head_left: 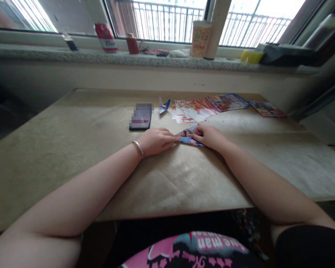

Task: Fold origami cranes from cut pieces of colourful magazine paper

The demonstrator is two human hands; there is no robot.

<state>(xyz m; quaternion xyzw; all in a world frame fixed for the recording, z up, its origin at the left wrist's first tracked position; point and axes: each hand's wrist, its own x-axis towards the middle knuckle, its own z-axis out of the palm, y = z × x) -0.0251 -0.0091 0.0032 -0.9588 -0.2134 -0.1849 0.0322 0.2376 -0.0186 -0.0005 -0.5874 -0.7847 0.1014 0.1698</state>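
A folded piece of printed paper, blue with a photo of people on it, lies on the table in front of me. My left hand, with a silver bangle at the wrist, rests on the tabletop. Its fingers are stretched out, and their tips touch the paper's left corner. From the other side my right hand grips the paper between thumb and curled fingers, covering its right part. Just beyond stands a small folded blue paper shape with pointed tips.
A dark phone lies left of the paper shape. Red and white sheets overlap a stack of colourful printed papers; another printed stack sits farther right. Along the windowsill stand a can and a patterned cup.
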